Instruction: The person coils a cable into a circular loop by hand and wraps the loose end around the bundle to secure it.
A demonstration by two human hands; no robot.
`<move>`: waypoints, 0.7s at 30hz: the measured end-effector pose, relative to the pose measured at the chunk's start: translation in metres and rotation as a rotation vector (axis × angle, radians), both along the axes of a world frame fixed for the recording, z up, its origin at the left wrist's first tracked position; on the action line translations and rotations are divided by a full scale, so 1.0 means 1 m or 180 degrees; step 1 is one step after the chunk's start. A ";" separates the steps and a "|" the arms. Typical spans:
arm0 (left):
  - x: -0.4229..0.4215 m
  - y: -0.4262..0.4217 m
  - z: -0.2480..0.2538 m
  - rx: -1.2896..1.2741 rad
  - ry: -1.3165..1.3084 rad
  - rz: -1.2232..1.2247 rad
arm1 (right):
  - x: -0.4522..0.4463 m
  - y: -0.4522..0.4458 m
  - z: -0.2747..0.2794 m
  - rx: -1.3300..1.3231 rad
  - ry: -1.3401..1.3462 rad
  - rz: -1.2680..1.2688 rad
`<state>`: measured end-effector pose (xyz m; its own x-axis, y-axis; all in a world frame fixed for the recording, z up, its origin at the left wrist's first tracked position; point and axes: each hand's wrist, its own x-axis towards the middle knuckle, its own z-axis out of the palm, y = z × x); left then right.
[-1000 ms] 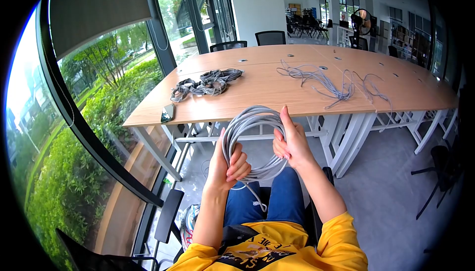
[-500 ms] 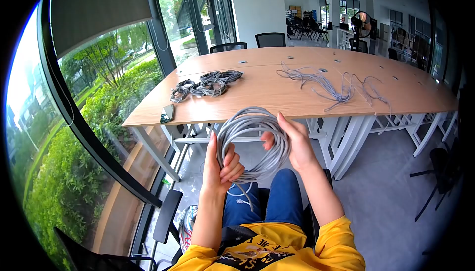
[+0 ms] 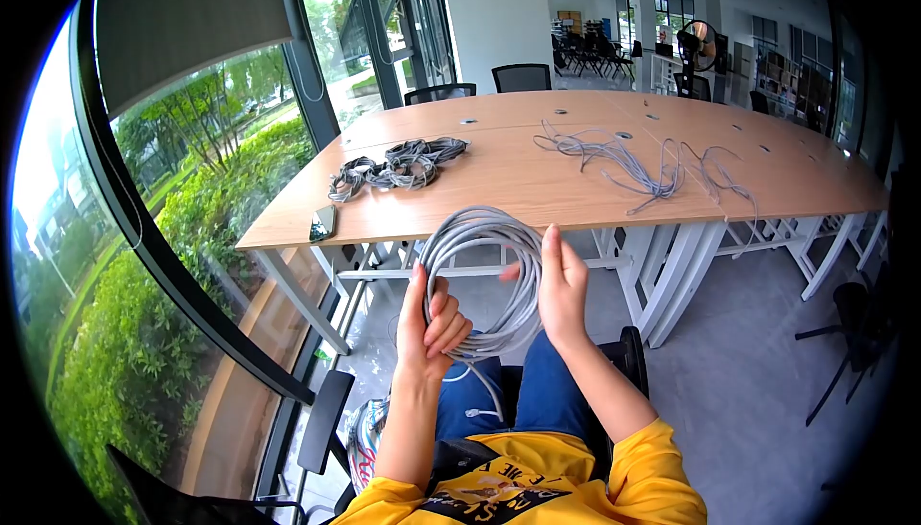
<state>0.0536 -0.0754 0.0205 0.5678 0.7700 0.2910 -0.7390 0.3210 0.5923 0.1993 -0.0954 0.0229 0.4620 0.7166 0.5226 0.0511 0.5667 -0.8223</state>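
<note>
A coil of grey network cable [image 3: 470,223] is held upright in front of me, above my lap. My left hand [image 3: 436,324] is closed around the coil's lower left side, with the thumb pointing up. My right hand [image 3: 564,285] is wrapped round the right side, its palm against the strands and a blurred fingertip showing inside the loop. A loose cable end with a clear plug [image 3: 483,413] dangles below the coil over my jeans.
On the table [image 3: 518,180] lie several bundled grey cables [image 3: 408,163], a loose tangle of cable [image 3: 652,175] and a phone [image 3: 323,223] near the front left edge. Windows line the left side. A chair armrest [image 3: 326,420] is beside my left forearm.
My right hand has shifted slightly left and down, and the coil has become narrower. The dangling plug has swung a little right and lower.
</note>
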 end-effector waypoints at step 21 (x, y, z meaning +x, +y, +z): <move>0.024 0.000 -0.004 0.0273 0.1097 0.0400 | 0.001 -0.013 -0.003 -0.0318 0.0211 0.1276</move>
